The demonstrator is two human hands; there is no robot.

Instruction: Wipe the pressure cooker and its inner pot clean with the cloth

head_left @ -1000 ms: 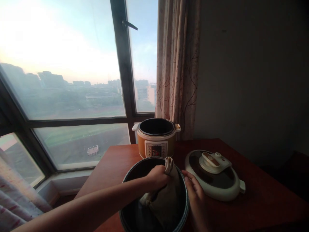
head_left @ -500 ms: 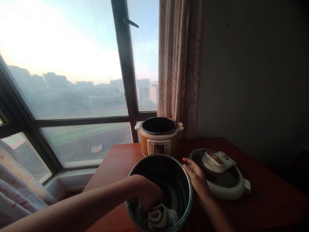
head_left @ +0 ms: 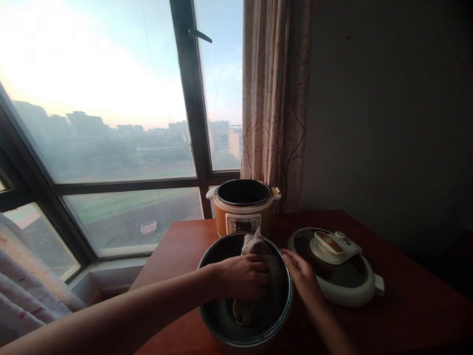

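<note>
A dark cooker inner pot (head_left: 281, 308) with a pale speckled rim is at the table's near side, its mouth facing me. My left hand (head_left: 247, 278) reaches inside it with fingers closed on a light grey cloth (head_left: 254, 243). One end of the cloth sticks up by the far rim, and another part hangs below the hand. My right hand (head_left: 301, 271) is at the pot's right side, its fingertips closed at the rim; part of this grip is hidden. Behind the pot stands an electric pressure cooker body (head_left: 220, 220), orange and white, its top uncovered.
The cooker lid (head_left: 347, 294), white and dark with a raised handle, lies to the right on the reddish-brown table (head_left: 177, 246). A window (head_left: 121, 148) fills the left side. A patterned curtain (head_left: 275, 98) hangs behind the cooker, beside a dark wall (head_left: 377, 123).
My left hand has moved with the cloth from the pot's near inner side up towards its far right wall. The fingers of my right hand have closed in at the rim.
</note>
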